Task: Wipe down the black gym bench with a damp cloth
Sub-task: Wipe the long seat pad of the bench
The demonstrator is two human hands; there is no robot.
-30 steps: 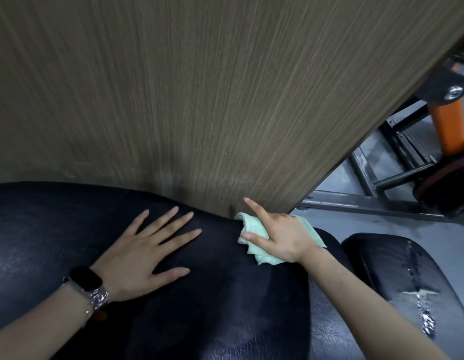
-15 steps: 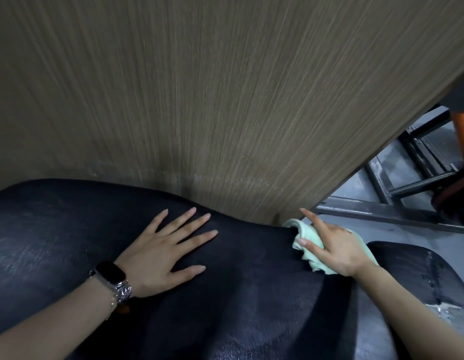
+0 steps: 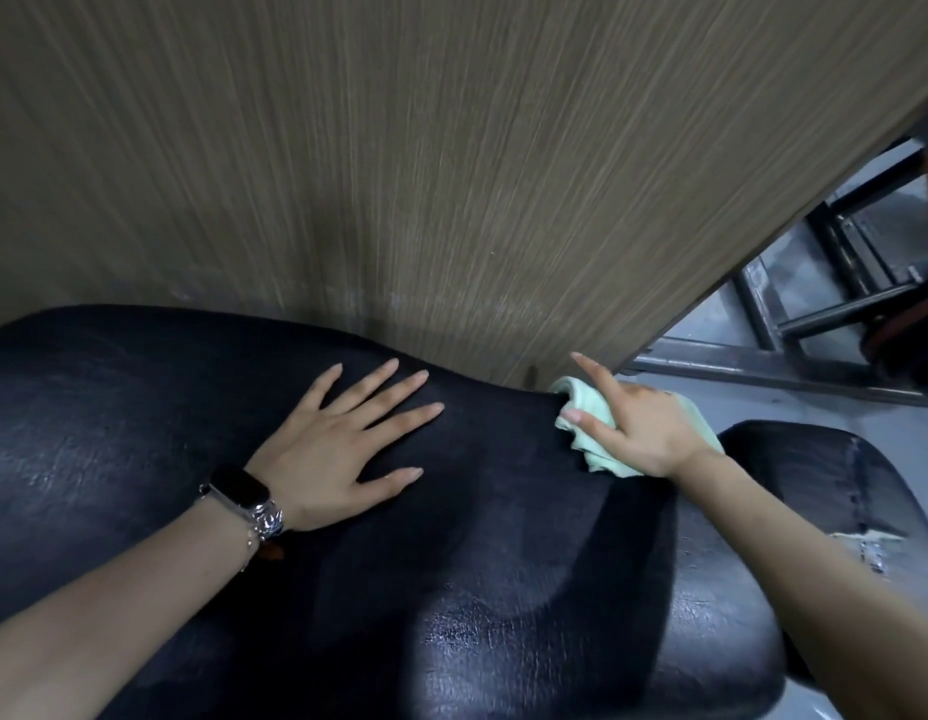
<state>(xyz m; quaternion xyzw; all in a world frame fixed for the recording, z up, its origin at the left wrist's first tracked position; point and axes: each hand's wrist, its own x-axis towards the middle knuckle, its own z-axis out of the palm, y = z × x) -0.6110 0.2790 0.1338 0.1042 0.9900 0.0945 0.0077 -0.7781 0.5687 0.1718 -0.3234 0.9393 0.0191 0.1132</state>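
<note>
I'm pressing my spread left hand (image 3: 342, 449) flat on the black padded vinyl surface (image 3: 139, 418) | my right hand (image 3: 641, 433) is pinching the crumpled mint-green cloth (image 3: 591, 449) at the surface's far edge, by the wood-grain panel (image 3: 451, 174) | risk: cloth slipping off the edge.

bench pad (image 3: 139, 433): black, with a fine cracked grain and pale glints
cloth (image 3: 589, 423): pale mint green, at the pad's far right edge
wall panel (image 3: 399, 174): brown-grey with thin lengthwise streaks, behind the pad
watch (image 3: 239, 488): black face, silver band
frame (image 3: 763, 368): grey metal, right of the pad
second pad (image 3: 815, 485): black, with whitish scuffs
</note>
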